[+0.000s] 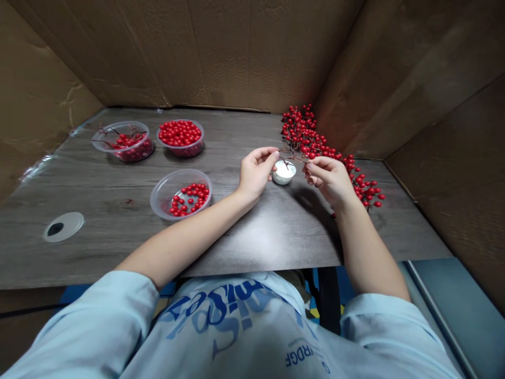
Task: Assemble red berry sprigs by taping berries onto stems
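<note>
A thin brown artificial twig (292,157) stretches between my two hands, above a small round container with white contents (284,171). My left hand (258,171) pinches the twig's left end between thumb and fingertips. At its right end, my right hand (329,179) is closed on the twig, with a red berry (312,156) just above the fingertips. Behind and beside my right hand lies a long heap of red berry branches (303,129). The exact contact of the fingertips with the twig is partly hidden.
A clear tub with loose red berries (158,202) stands left of my left forearm. Farther back are a tub full of berries (181,134) and a tub with berries and bare twigs (132,150). A translucent disc (71,227) lies at left. Cardboard walls (221,52) enclose the table.
</note>
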A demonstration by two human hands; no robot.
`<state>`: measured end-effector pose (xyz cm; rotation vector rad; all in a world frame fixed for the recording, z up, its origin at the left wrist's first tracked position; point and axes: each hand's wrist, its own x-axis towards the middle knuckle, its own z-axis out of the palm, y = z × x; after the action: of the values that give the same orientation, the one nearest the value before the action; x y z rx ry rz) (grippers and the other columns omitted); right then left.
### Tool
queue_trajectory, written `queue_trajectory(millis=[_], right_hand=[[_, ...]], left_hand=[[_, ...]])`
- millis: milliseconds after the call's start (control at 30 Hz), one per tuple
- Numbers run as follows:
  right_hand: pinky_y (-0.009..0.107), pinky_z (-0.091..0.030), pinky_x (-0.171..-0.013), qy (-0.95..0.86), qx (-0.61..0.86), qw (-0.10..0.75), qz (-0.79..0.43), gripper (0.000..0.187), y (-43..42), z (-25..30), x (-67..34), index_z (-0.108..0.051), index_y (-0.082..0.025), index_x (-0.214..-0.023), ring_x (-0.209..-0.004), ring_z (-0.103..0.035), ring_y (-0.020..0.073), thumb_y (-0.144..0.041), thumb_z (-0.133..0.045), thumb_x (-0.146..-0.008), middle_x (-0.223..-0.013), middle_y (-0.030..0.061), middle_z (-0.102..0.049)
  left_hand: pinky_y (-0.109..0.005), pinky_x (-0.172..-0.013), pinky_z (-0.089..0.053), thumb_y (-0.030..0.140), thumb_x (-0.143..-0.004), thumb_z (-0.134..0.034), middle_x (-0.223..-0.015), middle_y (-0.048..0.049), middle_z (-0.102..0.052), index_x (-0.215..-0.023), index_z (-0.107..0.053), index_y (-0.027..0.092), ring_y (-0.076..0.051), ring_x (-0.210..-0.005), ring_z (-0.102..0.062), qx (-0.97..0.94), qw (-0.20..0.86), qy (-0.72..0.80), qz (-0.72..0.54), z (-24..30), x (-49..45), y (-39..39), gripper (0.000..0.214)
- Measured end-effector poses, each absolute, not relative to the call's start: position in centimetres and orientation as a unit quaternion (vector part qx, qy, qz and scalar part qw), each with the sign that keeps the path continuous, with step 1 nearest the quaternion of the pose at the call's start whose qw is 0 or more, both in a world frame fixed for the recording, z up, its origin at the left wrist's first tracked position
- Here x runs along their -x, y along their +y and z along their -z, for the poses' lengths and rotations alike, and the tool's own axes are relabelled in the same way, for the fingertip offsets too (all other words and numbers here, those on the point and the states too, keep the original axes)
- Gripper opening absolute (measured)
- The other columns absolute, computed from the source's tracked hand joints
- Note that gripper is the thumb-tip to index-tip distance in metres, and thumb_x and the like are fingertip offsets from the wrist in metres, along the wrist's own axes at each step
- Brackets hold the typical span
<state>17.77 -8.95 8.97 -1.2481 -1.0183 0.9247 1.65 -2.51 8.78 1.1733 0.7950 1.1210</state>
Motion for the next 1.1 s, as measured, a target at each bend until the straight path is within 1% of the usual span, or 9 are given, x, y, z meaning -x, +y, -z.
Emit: queue_trajectory(millis=[167,267,433,500,567,733,900,1000,1100], right_hand=[[0.018,-0.037,-0.042,-0.419,0.541,0.597,-0.419,0.031,-9.1,-9.7,-18.0,-0.063,-0.017,-0.067,-0.053,-0.052,0.0072,-0.037,-0.082,-0.052,-0.064,-0.0003,-0.059],[0.019,-0.037,-0.045,-0.428,0.536,0.582,-0.436,0.028,-8.9,-10.1,-18.5,-0.065,-0.017,-0.067,-0.053,-0.051,0.007,-0.032,-0.082,-0.051,-0.062,-0.0003,-0.059],[0.019,-0.035,-0.044,-0.445,0.559,0.568,-0.408,0.024,-8.2,-10.2,-19.6,-0.067,-0.016,-0.069,-0.05,-0.048,0.0061,-0.027,-0.081,-0.051,-0.062,0.0003,-0.06],[0.02,-0.033,-0.043,-0.446,0.582,0.555,-0.393,0.024,-7.9,-10.3,-19.8,-0.067,-0.015,-0.067,-0.049,-0.046,0.0057,-0.027,-0.08,-0.051,-0.061,0.0004,-0.06],[0.02,-0.032,-0.043,-0.447,0.605,0.534,-0.386,0.023,-7.8,-10.4,-19.8,-0.066,-0.014,-0.067,-0.047,-0.045,0.0053,-0.026,-0.078,-0.051,-0.059,0.0004,-0.058],[0.02,-0.033,-0.044,-0.443,0.638,0.5,-0.384,0.017,-7.7,-10.7,-19.7,-0.064,-0.013,-0.066,-0.045,-0.044,0.0051,-0.023,-0.073,-0.055,-0.055,0.0002,-0.056],[0.019,-0.026,-0.04,-0.452,0.66,0.465,-0.38,0.012,-7.8,-10.5,-19.7,-0.062,-0.012,-0.065,-0.04,-0.038,0.0043,-0.021,-0.067,-0.058,-0.047,-0.0022,-0.05],[0.02,-0.027,-0.04,-0.467,0.678,0.445,-0.352,0.011,-8.1,-10.4,-19.5,-0.062,-0.012,-0.063,-0.041,-0.038,0.0051,-0.022,-0.065,-0.059,-0.046,-0.002,-0.049],[0.021,-0.027,-0.04,-0.486,0.697,0.419,-0.321,0.012,-8.4,-10.3,-19.3,-0.062,-0.012,-0.064,-0.041,-0.039,0.0065,-0.023,-0.063,-0.06,-0.046,-0.0015,-0.049]], left_hand=[[-0.013,-0.039,-0.031,0.016,-0.08,-0.055,-0.087,-0.0023,-0.065,-0.093,-0.064,0.015,-0.004,-0.056,-0.05,-0.501,0.621,0.343,-0.496,-8.8,-2.0,-2.4,0.016],[-0.013,-0.042,-0.035,0.015,-0.079,-0.056,-0.085,-0.0024,-0.066,-0.094,-0.065,0.016,-0.005,-0.058,-0.052,-0.522,0.605,0.336,-0.499,-8.5,-2.2,-2.1,0.018],[-0.019,-0.061,-0.048,0.013,-0.078,-0.055,-0.086,-0.0037,-0.069,-0.092,-0.067,0.015,-0.008,-0.067,-0.058,-0.577,0.555,0.328,-0.501,-8.0,-2.9,-1.3,0.019],[-0.021,-0.068,-0.05,0.013,-0.078,-0.055,-0.09,-0.0046,-0.07,-0.092,-0.067,0.014,-0.009,-0.072,-0.061,-0.607,0.519,0.327,-0.505,-7.8,-3.1,-0.9,0.018],[-0.022,-0.071,-0.05,0.014,-0.079,-0.054,-0.093,-0.0056,-0.07,-0.092,-0.067,0.014,-0.01,-0.075,-0.062,-0.631,0.486,0.329,-0.507,-7.6,-3.2,-0.6,0.019],[-0.021,-0.068,-0.049,0.016,-0.078,-0.057,-0.088,-0.0066,-0.07,-0.091,-0.066,0.012,-0.01,-0.071,-0.061,-0.653,0.461,0.338,-0.498,-7.6,-3.4,-0.2,0.017],[-0.02,-0.064,-0.048,0.016,-0.073,-0.061,-0.078,-0.006,-0.07,-0.082,-0.066,0.01,-0.01,-0.068,-0.061,-0.667,0.449,0.343,-0.486,-8.1,-3.4,-0.5,0.012],[-0.021,-0.066,-0.048,0.017,-0.073,-0.061,-0.078,-0.0052,-0.07,-0.078,-0.067,0.011,-0.009,-0.066,-0.061,-0.715,0.41,0.331,-0.46,-8.6,-3.4,-0.7,0.01],[-0.022,-0.068,-0.048,0.016,-0.074,-0.059,-0.08,-0.0048,-0.071,-0.081,-0.068,0.013,-0.009,-0.064,-0.061,-0.76,0.367,0.327,-0.425,-8.9,-3.3,-0.8,0.012]])
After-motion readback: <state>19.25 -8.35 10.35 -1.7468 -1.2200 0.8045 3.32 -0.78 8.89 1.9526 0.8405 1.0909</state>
